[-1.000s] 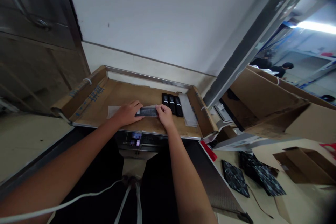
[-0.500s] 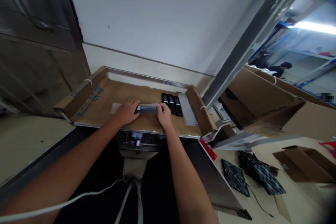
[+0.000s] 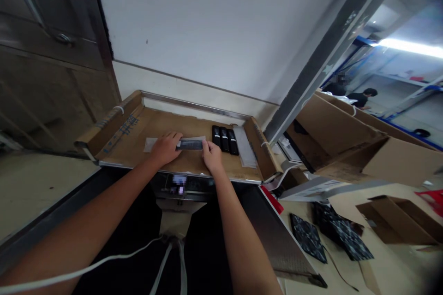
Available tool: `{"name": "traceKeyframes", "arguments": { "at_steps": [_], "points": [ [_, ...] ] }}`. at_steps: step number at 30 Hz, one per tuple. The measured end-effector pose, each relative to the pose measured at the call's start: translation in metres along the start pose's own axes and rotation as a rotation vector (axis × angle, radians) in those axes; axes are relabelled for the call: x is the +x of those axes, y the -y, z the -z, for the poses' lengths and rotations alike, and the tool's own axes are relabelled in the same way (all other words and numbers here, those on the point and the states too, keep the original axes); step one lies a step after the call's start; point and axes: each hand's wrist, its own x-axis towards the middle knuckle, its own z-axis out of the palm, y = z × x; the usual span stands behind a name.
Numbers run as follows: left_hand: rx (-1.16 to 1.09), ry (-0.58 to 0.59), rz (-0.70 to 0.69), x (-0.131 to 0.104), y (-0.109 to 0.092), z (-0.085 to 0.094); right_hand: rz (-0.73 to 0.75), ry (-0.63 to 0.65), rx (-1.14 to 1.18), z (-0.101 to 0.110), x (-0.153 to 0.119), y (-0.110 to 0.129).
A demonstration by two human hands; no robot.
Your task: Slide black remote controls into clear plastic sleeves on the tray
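A dark flat object in a clear plastic sleeve [image 3: 191,144] lies crosswise between my hands over the cardboard-lined tray. My left hand [image 3: 166,148] rests on its left end, fingers closed on it. With thumb and fingers, my right hand [image 3: 211,154] pinches the right end of the sleeve. A pale translucent strip [image 3: 149,144] shows to the left of my left hand. Three black objects with small white labels [image 3: 224,139] lie side by side right of my right hand. Beside them is a stack of clear sleeves [image 3: 245,146].
Raised cardboard sides [image 3: 265,150] edge the tray, with a white wall behind. At the right stand a large open carton [image 3: 339,131], a smaller carton [image 3: 398,221] and dark patterned bags [image 3: 308,235]. Two people are in the far right background.
My right hand has moved slightly left and down, with its fingers still pinched at the sleeve's end. The camera view has shifted a little.
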Motion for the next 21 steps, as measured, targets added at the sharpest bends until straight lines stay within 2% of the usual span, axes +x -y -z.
{"name": "traceKeyframes", "arguments": {
  "at_steps": [6,11,17,21],
  "points": [
    [-0.014,-0.025,0.095,-0.001,0.004,-0.004,0.219,-0.022,-0.262,0.028,0.020,0.059],
    [-0.110,-0.019,0.249,0.000,0.009,-0.009,0.292,-0.084,-0.199,0.049,0.043,0.095],
    [-0.144,-0.022,0.289,0.001,0.011,-0.009,0.264,-0.088,0.034,0.063,0.057,0.109],
    [-0.168,-0.010,0.291,0.000,0.013,-0.005,0.203,-0.176,0.168,0.080,0.067,0.102]
  ]
}}
